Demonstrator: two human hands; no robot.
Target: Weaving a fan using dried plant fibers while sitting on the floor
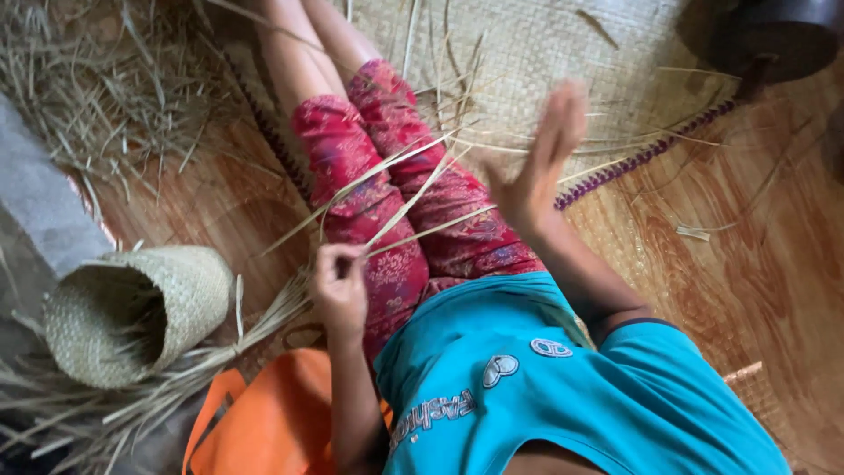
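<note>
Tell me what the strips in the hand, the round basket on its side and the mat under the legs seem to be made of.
The long pale strips pinched in the left hand look like dried leaf or straw: flat, matte, tan. The round pale woven basket seems plaited from similar fibre, its fine checker weave visible. The flat woven floor mat shows the same weave, with a purple edge.

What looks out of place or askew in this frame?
The woven basket lies tipped on its side, mouth open, on loose straw strips. The right hand is motion-blurred; otherwise nothing stands out.
</note>
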